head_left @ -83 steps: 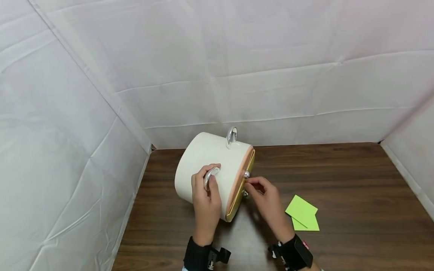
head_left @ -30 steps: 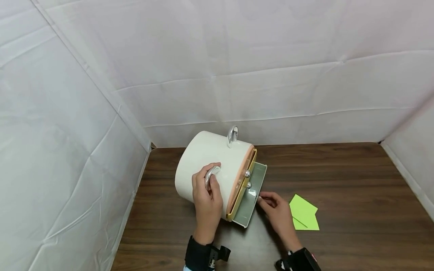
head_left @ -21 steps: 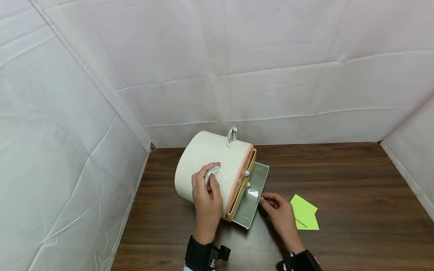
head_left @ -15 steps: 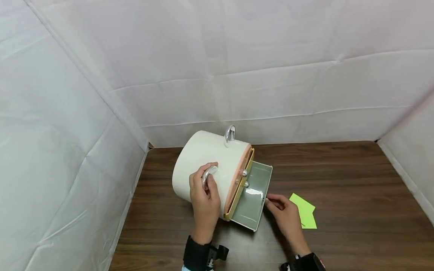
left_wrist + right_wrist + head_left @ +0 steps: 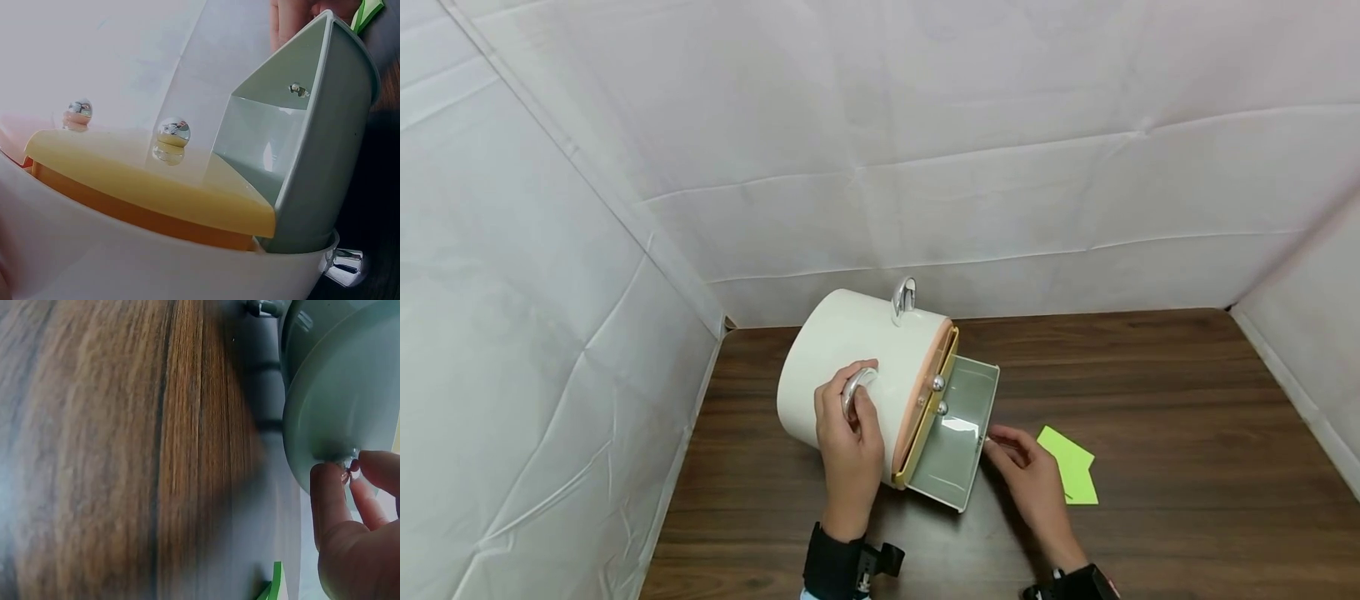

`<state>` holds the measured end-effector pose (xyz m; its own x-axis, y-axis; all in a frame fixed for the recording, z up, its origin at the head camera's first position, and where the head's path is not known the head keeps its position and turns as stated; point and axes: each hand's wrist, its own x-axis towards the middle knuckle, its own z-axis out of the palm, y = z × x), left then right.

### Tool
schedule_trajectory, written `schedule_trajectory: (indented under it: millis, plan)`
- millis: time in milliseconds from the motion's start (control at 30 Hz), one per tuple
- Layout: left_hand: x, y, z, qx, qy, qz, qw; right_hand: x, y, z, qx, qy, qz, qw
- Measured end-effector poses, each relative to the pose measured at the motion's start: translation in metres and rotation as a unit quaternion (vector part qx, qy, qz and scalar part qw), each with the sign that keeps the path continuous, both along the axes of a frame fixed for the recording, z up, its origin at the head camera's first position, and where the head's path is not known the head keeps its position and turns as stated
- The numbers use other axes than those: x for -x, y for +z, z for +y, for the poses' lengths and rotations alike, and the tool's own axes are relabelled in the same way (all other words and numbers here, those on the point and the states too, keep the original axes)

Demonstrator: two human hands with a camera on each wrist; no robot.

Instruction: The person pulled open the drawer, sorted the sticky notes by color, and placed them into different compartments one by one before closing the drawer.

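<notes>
A: What sits furthest left on the wooden table (image 5: 1150,400)?

B: A round cream drawer box (image 5: 842,375), near the back left corner by the white sheeted walls (image 5: 550,250). The left hand (image 5: 848,433) rests on its curved top, fingers curled round a chrome handle (image 5: 853,390) there. A second chrome loop (image 5: 903,297) stands on the far edge.

A: And its front?

B: A peach layer, then a closed yellow drawer (image 5: 150,187) with small silver ball knobs (image 5: 174,130), and below it a grey-green drawer (image 5: 953,433) pulled well out and looking empty. The right hand (image 5: 1030,475) is just right of it, thumb and forefinger pinching a tiny knob (image 5: 347,467) on the drawer's face.

A: How might it handle?

B: Probably light, stiff, glossy plastic, so slippery. The knob is small and allows only a fingertip pinch; the top handle gives the steadying hold. A drawer this far out may tip or slide free.

A: Anything further right?

B: Green folded paper (image 5: 1071,475) lies flat beside the right hand.
</notes>
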<state>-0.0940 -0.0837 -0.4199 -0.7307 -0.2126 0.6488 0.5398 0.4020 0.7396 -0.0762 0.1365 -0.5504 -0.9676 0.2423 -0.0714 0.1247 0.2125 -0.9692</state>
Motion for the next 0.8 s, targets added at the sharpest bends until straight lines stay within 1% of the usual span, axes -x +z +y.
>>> schedule_trajectory:
  millis: [133, 233, 367, 500, 633, 733, 800]
  plan:
    - [0.004, -0.010, -0.002, 0.001, -0.003, -0.001, 1.0000, -0.001, 0.000, 0.005, 0.018, -0.007, 0.011, 1.000]
    - [0.007, -0.017, -0.004, 0.001, -0.004, 0.000, 1.0000, 0.000, 0.001, 0.013, 0.020, -0.016, 0.006, 1.000]
    - [0.008, -0.018, -0.006, 0.002, -0.007, 0.003, 1.0000, 0.002, 0.003, 0.029, -0.006, -0.027, -0.014, 1.000]
    - [0.008, -0.018, -0.006, 0.003, -0.008, 0.005, 1.0000, 0.002, 0.006, 0.048, -0.053, -0.030, -0.013, 0.998]
    - [0.007, -0.018, -0.006, 0.002, -0.008, 0.007, 0.9999, 0.001, 0.004, 0.062, -0.110, -0.033, 0.006, 0.993]
    - [0.007, -0.018, -0.006, 0.002, -0.009, 0.008, 0.9999, 0.001, 0.001, 0.069, -0.161, -0.038, 0.029, 0.986]
    - [0.007, -0.018, -0.006, 0.002, -0.008, 0.007, 0.9999, 0.002, -0.001, 0.073, -0.201, -0.041, 0.044, 0.978]
